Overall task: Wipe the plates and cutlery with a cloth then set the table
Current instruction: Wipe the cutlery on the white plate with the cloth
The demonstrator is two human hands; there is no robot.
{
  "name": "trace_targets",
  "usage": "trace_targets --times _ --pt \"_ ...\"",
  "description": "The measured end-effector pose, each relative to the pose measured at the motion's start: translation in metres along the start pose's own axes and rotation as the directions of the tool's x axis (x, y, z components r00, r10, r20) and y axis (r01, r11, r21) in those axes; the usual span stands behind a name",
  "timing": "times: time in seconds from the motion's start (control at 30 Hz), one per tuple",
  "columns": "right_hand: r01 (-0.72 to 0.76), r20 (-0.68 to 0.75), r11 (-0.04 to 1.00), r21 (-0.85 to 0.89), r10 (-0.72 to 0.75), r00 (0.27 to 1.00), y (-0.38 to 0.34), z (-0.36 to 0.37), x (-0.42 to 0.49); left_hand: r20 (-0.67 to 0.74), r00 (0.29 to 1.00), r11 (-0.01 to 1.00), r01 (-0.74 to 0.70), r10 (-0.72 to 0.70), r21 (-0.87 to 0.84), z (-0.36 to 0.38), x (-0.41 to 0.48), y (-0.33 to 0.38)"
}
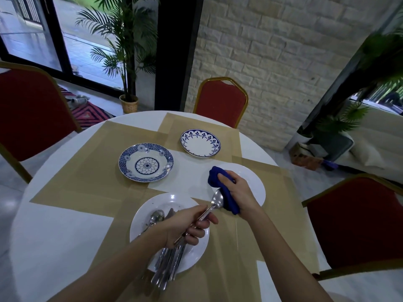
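While left grip (187, 223) holds spoon (218, 198), cloth (214, 176) in right grip (237, 188) touches it.

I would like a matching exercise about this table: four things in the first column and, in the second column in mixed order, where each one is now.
Column 1
1. blue cloth
2. spoon
3. flower-centre plate
4. blue-rimmed plate

Column 2
a. in front of the far chair
b. held by its handle in the left hand
c. on the left-side placemat
d. gripped in the right hand

Pairs: 1-d, 2-b, 3-c, 4-a
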State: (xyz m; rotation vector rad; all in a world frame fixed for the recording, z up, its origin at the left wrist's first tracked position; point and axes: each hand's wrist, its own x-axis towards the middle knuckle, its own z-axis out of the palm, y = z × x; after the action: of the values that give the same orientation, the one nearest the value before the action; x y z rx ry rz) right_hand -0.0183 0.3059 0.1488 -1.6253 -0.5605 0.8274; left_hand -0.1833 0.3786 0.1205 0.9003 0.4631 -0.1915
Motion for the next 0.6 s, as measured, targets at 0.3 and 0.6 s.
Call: trace_targets --times 0.3,0.6 --pt "0.14 -0.303 0.904 -0.404 -0.277 0.912 0.017 -0.013 0.006 -0.335 0.881 0.84 -0.117 0.334 0.529 -0.022 0.003 -0.01" --pt "0.271 0.008 0.487 -0.83 -0.476 0.88 0.039 0.009 -0.014 -0.315 0.837 0.763 -0.173 0.447 0.623 -0.022 0.008 -0.015"
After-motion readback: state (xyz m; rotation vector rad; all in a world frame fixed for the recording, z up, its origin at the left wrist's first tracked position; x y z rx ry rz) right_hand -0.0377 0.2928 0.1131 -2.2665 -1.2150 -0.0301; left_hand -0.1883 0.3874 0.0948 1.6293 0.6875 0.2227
